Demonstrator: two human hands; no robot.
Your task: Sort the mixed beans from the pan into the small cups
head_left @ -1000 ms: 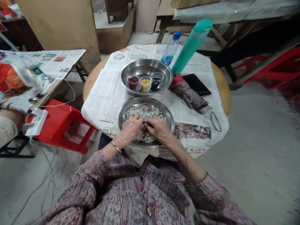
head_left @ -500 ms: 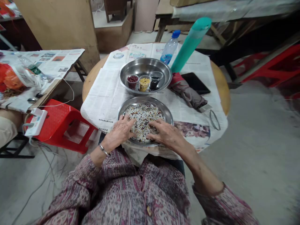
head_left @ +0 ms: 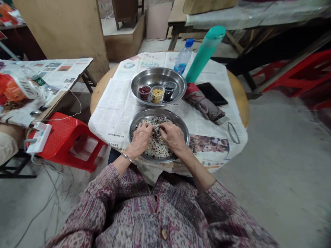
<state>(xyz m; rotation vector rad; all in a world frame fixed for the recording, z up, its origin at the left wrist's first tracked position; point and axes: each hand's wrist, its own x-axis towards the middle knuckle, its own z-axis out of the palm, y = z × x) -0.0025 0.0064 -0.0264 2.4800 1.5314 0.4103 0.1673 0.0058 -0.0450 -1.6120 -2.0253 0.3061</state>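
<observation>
A steel plate (head_left: 186,137) at the table's front edge holds a mix of white rice with dark, yellow and red grains (head_left: 157,146). Over its left part, my left hand (head_left: 141,137), with a silver bangle at the wrist, has its fingers bent down into the mix. My right hand (head_left: 173,137) works opposite it, fingers curled and fingertips among the grains. A gap of grain separates the two hands. Behind the plate, a deeper steel basin (head_left: 157,73) contains a cup of red beans (head_left: 144,92), a cup of yellow grains (head_left: 157,94) and a cup of black grains (head_left: 168,92).
Newspaper (head_left: 113,113) covers the round table. A water bottle (head_left: 183,57), a teal cylinder (head_left: 205,53), a folded umbrella (head_left: 205,105) and a dark tablet (head_left: 212,93) lie or stand at right. To the left is a red stool (head_left: 69,137) bearing a power strip (head_left: 38,137).
Both hands have moved farther into the plate and closer together. Their fingers, spread before, are now curled into the grains. The view has shifted slightly.
</observation>
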